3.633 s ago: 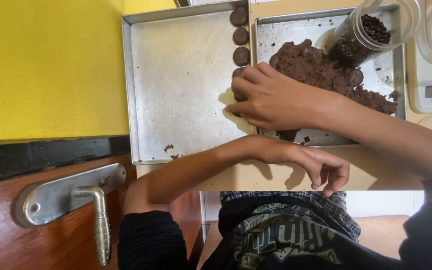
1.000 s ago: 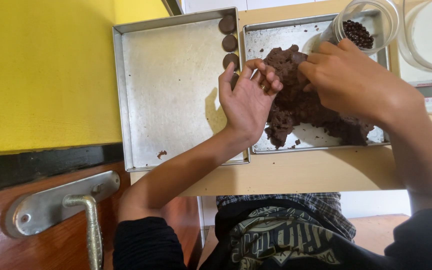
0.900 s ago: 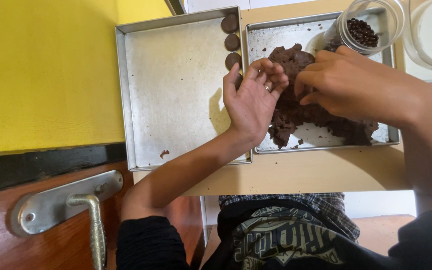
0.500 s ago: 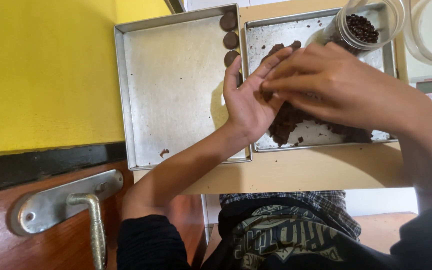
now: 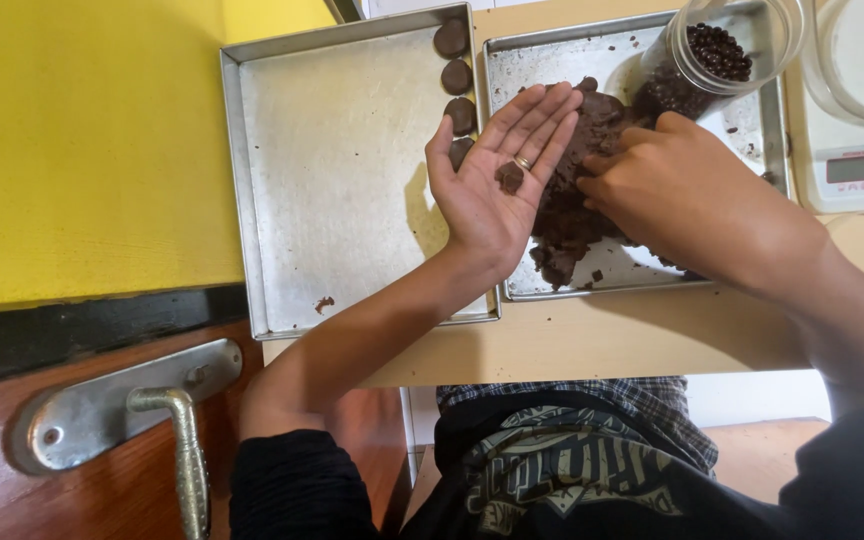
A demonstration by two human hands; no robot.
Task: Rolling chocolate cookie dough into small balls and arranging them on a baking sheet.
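left hand [image 5: 500, 180]: held palm up over the seam between the two trays, fingers flat and together, nothing gripped. A ring is seen on one finger.
dough piece [image 5: 509, 177]: small dark lump, resting loose on the open left palm near the finger bases.
right hand [image 5: 687, 190]: laid palm down on the dough mass [image 5: 572, 215], fingertips pressed into it; whether a bit is pinched cannot be told, the fingertips being hidden by the hand itself.
dough mass: dark brown heap in the right tray [image 5: 752, 130], spread from centre toward its near edge, crumbs scattered beside it.
left tray [image 5: 332, 180]: metal, mostly bare; a column of round dough discs [image 5: 456, 78] is lined along its right wall, the nearest partly covered by the left thumb. One crumb lies near the front edge.
jar [image 5: 717, 55]: clear, tipped on its side at the far end of the right tray, dark chips inside.
scale [image 5: 857, 150]: white, just right of the right tray, clear bowl on top.
door handle [image 5: 187, 450]: metal, seen lower left, well apart from the trays.
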